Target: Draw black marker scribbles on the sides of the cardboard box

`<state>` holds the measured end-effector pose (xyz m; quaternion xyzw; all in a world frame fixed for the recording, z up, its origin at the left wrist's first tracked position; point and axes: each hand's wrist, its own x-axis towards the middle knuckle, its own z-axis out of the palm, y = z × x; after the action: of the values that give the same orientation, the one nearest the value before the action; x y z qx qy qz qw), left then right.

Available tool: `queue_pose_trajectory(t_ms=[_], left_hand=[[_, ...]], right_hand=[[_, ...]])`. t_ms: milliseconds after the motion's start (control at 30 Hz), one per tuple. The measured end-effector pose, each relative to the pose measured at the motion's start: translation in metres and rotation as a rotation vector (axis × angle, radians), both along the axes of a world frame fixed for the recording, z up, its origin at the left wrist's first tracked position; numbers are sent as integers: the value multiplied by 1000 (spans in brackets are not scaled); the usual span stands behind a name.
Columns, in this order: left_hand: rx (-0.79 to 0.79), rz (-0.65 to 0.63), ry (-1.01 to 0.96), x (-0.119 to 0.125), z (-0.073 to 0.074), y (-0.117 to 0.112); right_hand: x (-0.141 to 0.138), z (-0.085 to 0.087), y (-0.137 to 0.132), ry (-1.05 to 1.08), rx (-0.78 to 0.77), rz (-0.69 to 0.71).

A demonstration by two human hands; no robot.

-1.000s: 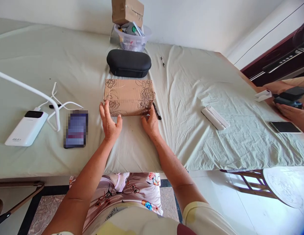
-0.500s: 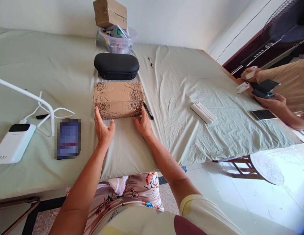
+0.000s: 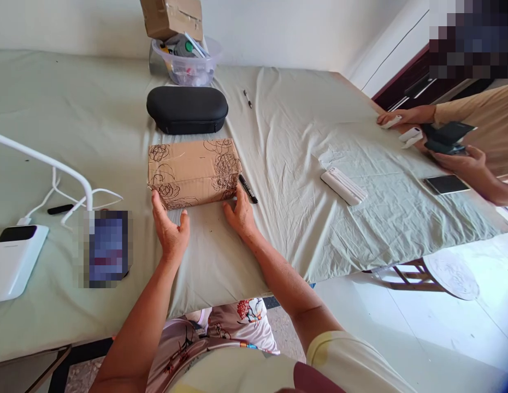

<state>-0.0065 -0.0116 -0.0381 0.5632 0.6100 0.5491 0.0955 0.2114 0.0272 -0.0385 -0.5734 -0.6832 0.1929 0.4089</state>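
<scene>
A brown cardboard box (image 3: pixel 193 172) covered with black scribbles lies on the pale green sheet (image 3: pixel 303 164) in front of me. My left hand (image 3: pixel 169 229) rests open on the sheet at the box's near left corner, fingertips touching it. My right hand (image 3: pixel 238 214) lies open at the near right corner, fingers against the box. A black marker (image 3: pixel 248 189) lies on the sheet just beside my right hand's fingertips, against the box's right end.
Behind the box sit a black oval case (image 3: pixel 187 109) and a clear tub (image 3: pixel 187 61) with a second cardboard box on top. At left lie a phone (image 3: pixel 106 248), a white power bank (image 3: pixel 14 261) and cables. Another person's hands (image 3: pixel 462 158) hold devices at right.
The view has shifted, so everything sits lower and further left in the picture. My hands stay at the box's near corners. The other person's hands have come further into view.
</scene>
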Motion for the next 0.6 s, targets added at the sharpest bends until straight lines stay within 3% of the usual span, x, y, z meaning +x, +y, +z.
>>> queue_pose_trajectory(t_ms=[267, 500, 600], left_hand=[[88, 100, 72, 4, 16, -7], [268, 114, -28, 0, 28, -12], [270, 86, -16, 1, 32, -13]], right_hand=[[4, 3, -3, 54, 135, -98], [9, 23, -16, 147, 398, -62], [12, 31, -17, 168, 481, -58]])
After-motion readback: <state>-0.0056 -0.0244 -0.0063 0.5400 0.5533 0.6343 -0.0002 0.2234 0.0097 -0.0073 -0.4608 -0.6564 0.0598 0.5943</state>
